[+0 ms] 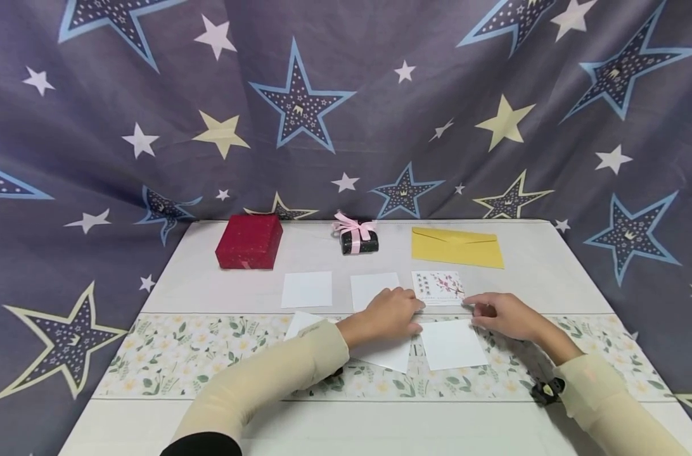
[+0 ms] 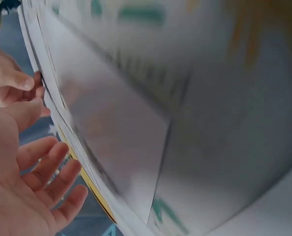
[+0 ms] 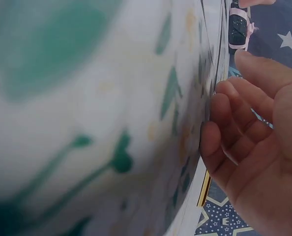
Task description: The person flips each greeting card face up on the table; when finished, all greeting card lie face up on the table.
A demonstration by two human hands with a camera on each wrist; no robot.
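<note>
Left hand (image 1: 388,313) lies flat, fingers relaxed, on a white card (image 1: 387,353) mid-table. Right hand (image 1: 502,315), loosely curled and seemingly empty, nears the floral card (image 1: 437,287). A sliding palm could drag the loose cards askew.

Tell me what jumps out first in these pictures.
The star-patterned cloth fills the background behind the table. At the table's far edge sit a red box, a small black box with a pink bow and a yellow envelope. Nearer, the left hand and right hand rest among white cards, beside a flowered card.

Red box (image 1: 249,241), yellow envelope (image 1: 457,247), floral card (image 1: 438,287).
</note>
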